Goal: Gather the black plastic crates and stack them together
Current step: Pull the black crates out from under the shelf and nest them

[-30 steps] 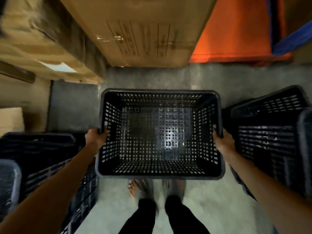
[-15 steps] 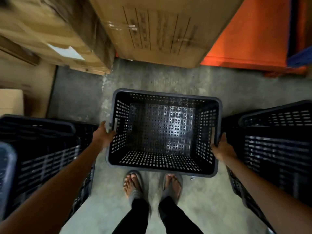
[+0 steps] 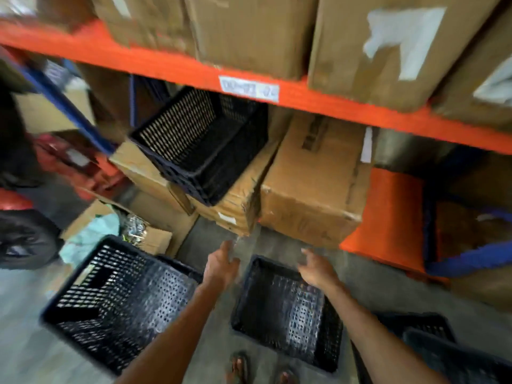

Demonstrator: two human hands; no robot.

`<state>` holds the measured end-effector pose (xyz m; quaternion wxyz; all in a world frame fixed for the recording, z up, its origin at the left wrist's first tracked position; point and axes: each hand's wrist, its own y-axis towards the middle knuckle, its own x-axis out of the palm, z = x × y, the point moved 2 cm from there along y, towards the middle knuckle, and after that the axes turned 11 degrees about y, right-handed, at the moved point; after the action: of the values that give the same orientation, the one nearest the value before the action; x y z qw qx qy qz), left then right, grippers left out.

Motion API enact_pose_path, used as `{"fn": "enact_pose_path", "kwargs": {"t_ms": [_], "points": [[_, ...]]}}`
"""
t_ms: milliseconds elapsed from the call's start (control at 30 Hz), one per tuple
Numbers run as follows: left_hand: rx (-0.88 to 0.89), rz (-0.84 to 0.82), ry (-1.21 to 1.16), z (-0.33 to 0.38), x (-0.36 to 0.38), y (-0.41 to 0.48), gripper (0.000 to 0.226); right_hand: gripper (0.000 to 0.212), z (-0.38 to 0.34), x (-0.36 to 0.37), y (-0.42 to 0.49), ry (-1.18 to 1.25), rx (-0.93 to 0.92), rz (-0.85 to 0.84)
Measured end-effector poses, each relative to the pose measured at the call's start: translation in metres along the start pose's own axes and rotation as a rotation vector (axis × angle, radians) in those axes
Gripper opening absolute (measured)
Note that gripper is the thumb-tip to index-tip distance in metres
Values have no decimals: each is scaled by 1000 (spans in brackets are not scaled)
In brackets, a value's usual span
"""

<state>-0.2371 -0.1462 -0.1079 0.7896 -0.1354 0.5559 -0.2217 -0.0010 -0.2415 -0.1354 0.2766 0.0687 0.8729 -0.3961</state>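
A black perforated crate (image 3: 288,311) sits on the concrete floor just ahead of my feet. My left hand (image 3: 223,266) hovers above its left rim, fingers spread, holding nothing. My right hand (image 3: 318,268) hangs over its far right corner, also empty with fingers apart. A second black crate (image 3: 119,300) stands on the floor to the left. A third black crate (image 3: 202,142) rests tilted on cardboard boxes under the orange shelf beam. More black crates (image 3: 432,353) show at the bottom right. The frame is blurred.
An orange rack beam (image 3: 177,67) carries large cardboard boxes (image 3: 249,31). Boxes (image 3: 313,189) fill the low shelf ahead. An open carton with cloth and clutter (image 3: 116,231) lies on the floor at left. A dark wheel (image 3: 25,239) sits at far left.
Both hands have let go of the crate, which now rests on the floor. My view has swung upward from the floor to the shelving, and my hands have lifted forward.
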Motion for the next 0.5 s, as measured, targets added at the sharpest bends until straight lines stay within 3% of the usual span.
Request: {"fn": "enact_pose_path", "kwargs": {"t_ms": [133, 267, 500], "points": [[-34, 82, -104, 6, -84, -11, 51, 55, -97, -35, -17, 132, -116, 2], [-108, 142, -234, -5, -146, 8, 53, 56, -171, -52, -10, 107, -184, 30], [-283, 213, -544, -42, -199, 94, 67, 61, -271, -43, 63, 131, -199, 67]]}}
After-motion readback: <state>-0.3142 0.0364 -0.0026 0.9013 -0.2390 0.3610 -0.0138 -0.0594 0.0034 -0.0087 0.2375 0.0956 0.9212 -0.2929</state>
